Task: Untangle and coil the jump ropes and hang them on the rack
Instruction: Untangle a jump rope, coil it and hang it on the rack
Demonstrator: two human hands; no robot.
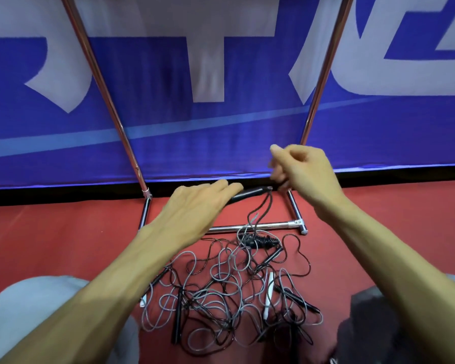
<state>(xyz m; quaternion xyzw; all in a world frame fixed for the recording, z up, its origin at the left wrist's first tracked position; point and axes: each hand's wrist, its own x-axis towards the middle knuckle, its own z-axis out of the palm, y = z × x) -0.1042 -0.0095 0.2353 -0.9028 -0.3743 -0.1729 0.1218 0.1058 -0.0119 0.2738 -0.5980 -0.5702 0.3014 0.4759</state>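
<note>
A tangle of black and grey jump ropes (229,292) lies on the red floor between my knees, with black handles and a white handle (268,295) mixed in. My left hand (195,206) grips a black handle (250,193) lifted above the pile; its black cord (260,214) trails down to a partly wound bundle (263,241). My right hand (302,172) is raised just right of the handle's tip, fingers curled and blurred; whether it pinches the cord I cannot tell. The chrome rack (255,227) stands right behind the pile.
The rack's two slanted poles (103,88) rise in front of a blue banner (221,127) with white letters. My knees (37,311) flank the pile at the lower left and lower right. Red floor extends to both sides.
</note>
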